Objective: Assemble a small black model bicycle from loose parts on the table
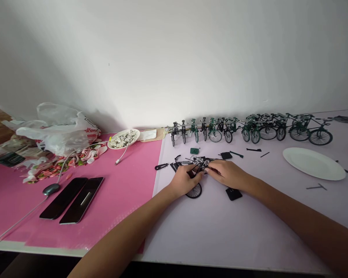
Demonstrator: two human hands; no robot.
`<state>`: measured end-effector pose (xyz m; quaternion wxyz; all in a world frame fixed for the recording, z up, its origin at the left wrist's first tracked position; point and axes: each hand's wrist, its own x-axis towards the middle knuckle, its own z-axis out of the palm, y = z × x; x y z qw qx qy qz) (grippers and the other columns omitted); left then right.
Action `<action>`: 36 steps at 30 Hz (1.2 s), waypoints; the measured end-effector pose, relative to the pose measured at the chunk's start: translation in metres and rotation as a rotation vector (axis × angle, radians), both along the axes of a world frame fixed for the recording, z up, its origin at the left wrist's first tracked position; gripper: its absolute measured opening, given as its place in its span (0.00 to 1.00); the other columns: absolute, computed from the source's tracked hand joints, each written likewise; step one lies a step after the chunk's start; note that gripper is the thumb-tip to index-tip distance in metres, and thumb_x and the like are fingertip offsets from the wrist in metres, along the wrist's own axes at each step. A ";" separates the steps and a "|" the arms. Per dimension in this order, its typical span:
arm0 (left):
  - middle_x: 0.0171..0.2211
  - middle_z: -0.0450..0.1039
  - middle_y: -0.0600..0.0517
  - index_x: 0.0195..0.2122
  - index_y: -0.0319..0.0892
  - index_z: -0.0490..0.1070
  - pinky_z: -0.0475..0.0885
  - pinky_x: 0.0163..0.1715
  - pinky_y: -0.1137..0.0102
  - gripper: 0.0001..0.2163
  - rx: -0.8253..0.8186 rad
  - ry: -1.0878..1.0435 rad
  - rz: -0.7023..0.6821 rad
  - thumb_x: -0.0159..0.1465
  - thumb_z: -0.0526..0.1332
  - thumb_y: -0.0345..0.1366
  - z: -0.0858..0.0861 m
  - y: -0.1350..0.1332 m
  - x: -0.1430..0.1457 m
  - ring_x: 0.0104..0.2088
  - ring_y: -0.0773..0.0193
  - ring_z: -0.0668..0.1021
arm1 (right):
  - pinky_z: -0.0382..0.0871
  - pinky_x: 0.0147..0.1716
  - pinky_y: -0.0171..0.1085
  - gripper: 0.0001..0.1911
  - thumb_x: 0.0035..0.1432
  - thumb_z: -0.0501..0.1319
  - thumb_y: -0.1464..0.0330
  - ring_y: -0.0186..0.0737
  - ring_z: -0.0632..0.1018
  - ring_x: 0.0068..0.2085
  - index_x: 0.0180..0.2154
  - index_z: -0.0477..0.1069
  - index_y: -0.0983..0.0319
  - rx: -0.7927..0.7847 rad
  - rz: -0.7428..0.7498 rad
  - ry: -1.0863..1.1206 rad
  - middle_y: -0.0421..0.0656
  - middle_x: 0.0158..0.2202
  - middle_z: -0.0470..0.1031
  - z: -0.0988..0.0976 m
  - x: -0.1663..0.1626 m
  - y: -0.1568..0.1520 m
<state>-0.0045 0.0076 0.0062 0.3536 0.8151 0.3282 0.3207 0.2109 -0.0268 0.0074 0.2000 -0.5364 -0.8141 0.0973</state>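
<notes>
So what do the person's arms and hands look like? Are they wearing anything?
The left hand and right hand are bare, with no gloves. No sleeve shows on the left forearm or right forearm, and I see no watch or bracelet. The fingers are too small to check for rings.

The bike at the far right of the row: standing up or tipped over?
Standing up: this green bicycle has both wheels down on the pale tabletop, its handlebar on top.

And here's the plain, pale grey wall point(174, 58), dimmer at far left, rising behind a long flat counter point(208, 241), glossy pink left, pale lilac right!
</notes>
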 end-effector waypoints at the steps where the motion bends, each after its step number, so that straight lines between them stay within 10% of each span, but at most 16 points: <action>1: 0.21 0.54 0.59 0.23 0.42 0.55 0.58 0.27 0.71 0.17 -0.002 0.002 0.002 0.63 0.62 0.40 0.000 0.000 0.000 0.25 0.69 0.58 | 0.58 0.27 0.36 0.19 0.70 0.53 0.62 0.38 0.70 0.28 0.25 0.57 0.59 0.000 0.000 0.000 0.41 0.26 0.68 0.000 0.000 0.000; 36: 0.21 0.59 0.57 0.24 0.42 0.60 0.60 0.26 0.71 0.15 0.000 0.041 0.008 0.64 0.61 0.41 0.001 0.000 0.000 0.25 0.68 0.61 | 0.57 0.27 0.36 0.20 0.70 0.52 0.62 0.37 0.69 0.27 0.25 0.57 0.59 0.004 0.001 0.006 0.41 0.26 0.68 0.000 0.000 0.000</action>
